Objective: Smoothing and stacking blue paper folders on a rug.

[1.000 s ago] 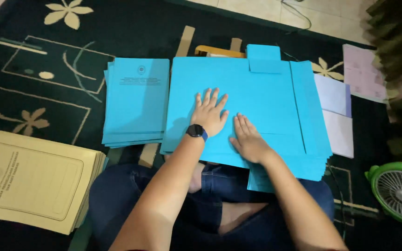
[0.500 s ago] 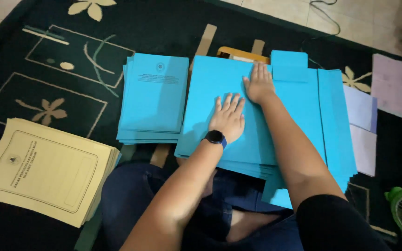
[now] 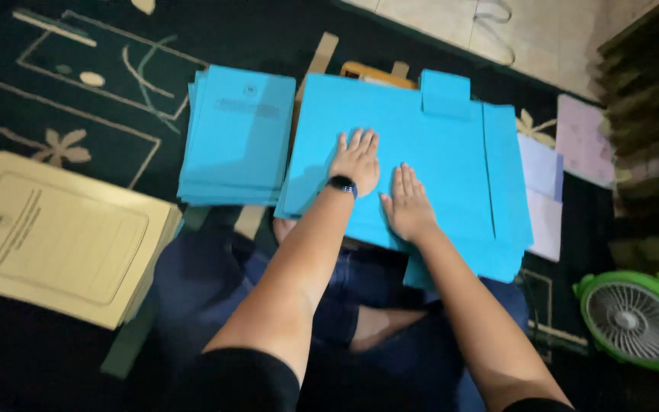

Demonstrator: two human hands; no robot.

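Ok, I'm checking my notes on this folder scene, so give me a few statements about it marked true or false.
1. Both hands lie flat on the large blue folder sheet. True.
2. The left hand wears a dark wristband. True.
3. The right hand holds a pen. False: it holds nothing, palm down on the sheet.
4. The stack of blue folders lies to the right of the hands. False: it lies to their left.
5. A green fan sits at the lower right. True.
6. The cream folder stack rests on the blue sheet. False: it lies apart, on the dark rug.
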